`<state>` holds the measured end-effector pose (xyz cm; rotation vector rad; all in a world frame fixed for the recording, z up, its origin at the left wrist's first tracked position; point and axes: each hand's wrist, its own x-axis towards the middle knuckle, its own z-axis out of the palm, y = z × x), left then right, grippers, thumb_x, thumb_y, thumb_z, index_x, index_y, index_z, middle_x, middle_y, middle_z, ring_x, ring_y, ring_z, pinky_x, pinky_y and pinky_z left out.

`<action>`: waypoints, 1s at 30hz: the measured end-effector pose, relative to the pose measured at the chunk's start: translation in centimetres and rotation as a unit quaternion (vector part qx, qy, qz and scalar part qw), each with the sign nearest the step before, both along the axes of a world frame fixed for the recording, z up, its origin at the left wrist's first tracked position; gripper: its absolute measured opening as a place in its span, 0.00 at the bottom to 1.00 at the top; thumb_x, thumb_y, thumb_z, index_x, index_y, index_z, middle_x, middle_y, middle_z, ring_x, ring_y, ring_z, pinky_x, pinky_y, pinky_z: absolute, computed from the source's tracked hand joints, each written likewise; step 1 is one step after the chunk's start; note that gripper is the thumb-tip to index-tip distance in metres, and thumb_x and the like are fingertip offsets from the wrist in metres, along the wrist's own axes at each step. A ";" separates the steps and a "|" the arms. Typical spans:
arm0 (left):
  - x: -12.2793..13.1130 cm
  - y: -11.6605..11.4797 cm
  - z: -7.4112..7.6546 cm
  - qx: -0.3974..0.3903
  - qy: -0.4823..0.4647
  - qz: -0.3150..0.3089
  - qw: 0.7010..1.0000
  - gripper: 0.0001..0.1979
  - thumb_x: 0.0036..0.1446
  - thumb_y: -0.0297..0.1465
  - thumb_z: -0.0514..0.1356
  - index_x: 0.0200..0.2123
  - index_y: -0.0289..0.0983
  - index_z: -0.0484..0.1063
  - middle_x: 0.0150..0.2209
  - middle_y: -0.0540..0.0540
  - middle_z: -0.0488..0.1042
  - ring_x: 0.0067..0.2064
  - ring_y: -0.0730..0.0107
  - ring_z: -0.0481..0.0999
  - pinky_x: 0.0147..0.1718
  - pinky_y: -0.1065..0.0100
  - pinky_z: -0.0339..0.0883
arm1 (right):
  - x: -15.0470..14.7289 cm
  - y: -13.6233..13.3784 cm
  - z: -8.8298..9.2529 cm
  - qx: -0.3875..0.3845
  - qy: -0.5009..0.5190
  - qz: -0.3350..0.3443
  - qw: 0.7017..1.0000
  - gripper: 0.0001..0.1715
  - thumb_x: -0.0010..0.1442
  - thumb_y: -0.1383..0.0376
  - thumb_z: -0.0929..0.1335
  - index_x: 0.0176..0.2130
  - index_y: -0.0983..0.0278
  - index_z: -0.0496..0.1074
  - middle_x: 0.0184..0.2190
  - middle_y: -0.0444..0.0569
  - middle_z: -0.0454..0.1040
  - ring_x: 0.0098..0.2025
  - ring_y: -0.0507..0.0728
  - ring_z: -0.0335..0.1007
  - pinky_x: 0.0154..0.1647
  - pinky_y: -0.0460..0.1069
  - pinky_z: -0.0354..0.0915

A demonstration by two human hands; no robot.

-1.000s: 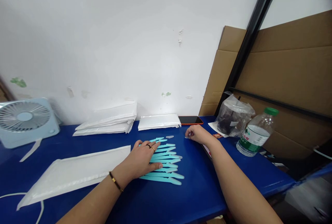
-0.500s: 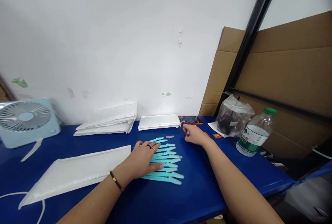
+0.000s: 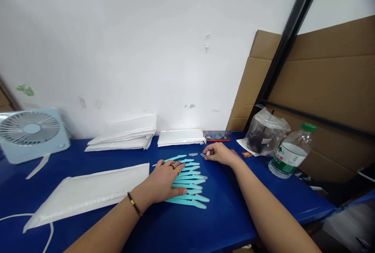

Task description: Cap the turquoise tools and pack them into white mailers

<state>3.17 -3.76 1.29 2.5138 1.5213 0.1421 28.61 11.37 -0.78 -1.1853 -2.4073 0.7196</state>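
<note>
Several turquoise eyebrow razors [image 3: 191,203] lie fanned in a row on the blue table, their heads pointing right. My left hand [image 3: 165,180] rests palm down across their handles with its fingers apart, covering the left part of the row. Beyond my fingertips one razor [image 3: 178,157] lies at a slant, a bit apart from the others. A small clear plastic cap [image 3: 193,154] lies loose on the table past the row. Right of it, my right hand [image 3: 218,154] is closed in a pinch, with another small clear cap [image 3: 203,155] at its fingertips.
White padded mailers [image 3: 120,133] are stacked against the wall, more mailers [image 3: 181,137] beside them, and one mailer [image 3: 96,186] lies at left. A phone [image 3: 218,137], bagged drink cup [image 3: 263,131] and water bottle [image 3: 293,151] stand right. A fan [image 3: 32,131] is far left.
My right hand has turned and lowered slightly, and a clear cap now shows at its fingertips. The farthest razor lies more apart from the row. My left hand stays on the razors.
</note>
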 end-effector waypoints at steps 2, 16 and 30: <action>0.0 0.0 0.0 0.001 0.000 0.001 1.000 0.38 0.51 0.55 0.49 0.62 0.46 0.48 0.61 0.42 0.56 0.61 0.51 0.53 0.55 0.45 0.43 | -0.2 0.0 -0.1 0.008 0.006 0.000 1.000 0.12 0.49 0.65 0.69 0.36 0.65 0.76 0.24 0.45 0.75 0.25 0.52 0.69 0.26 0.44 0.61; 0.2 -0.1 0.0 -0.011 -0.019 -0.016 1.000 0.40 0.49 0.56 0.51 0.62 0.48 0.46 0.62 0.44 0.54 0.61 0.49 0.51 0.55 0.44 0.44 | -3.6 -1.9 -0.3 0.103 0.026 0.093 0.990 0.07 0.51 0.66 0.70 0.32 0.62 0.78 0.29 0.47 0.75 0.28 0.50 0.68 0.29 0.43 0.60; -0.3 0.3 0.3 0.000 -0.045 0.002 0.999 0.39 0.51 0.56 0.48 0.63 0.48 0.44 0.64 0.45 0.48 0.63 0.50 0.47 0.56 0.48 0.43 | -2.4 -1.0 0.0 0.176 0.075 0.011 0.981 0.09 0.55 0.68 0.66 0.36 0.64 0.76 0.31 0.49 0.74 0.32 0.53 0.69 0.34 0.47 0.63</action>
